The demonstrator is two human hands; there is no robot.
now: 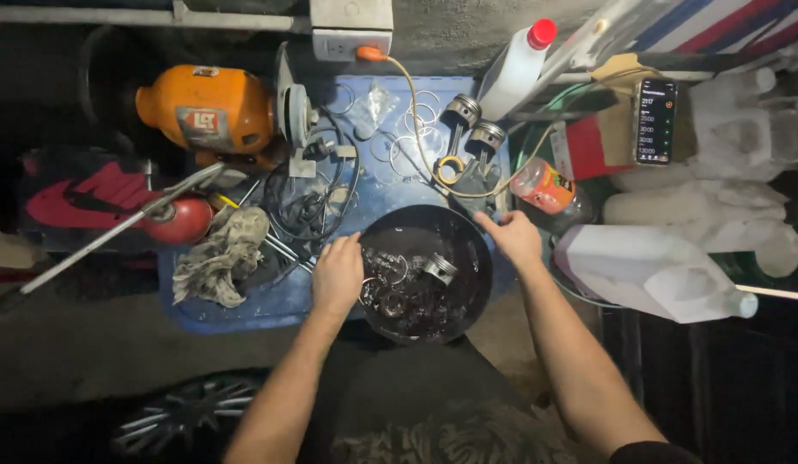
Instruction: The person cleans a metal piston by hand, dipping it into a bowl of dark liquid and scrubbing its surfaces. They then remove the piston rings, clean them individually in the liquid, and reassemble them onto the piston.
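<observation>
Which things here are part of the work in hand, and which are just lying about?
In hand:
left hand in the black basin
right hand on the basin rim
metal parts in dark liquid

Lying about:
two pistons
orange bench grinder
grey rag
white jug
phone
squeeze bottle

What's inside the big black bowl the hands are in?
The black bowl holds dark liquid with shiny metal engine parts, including a small piston. The left hand reaches in among them; the right hand rests at the rim. Anything sunk beneath the liquid cannot be seen.
</observation>
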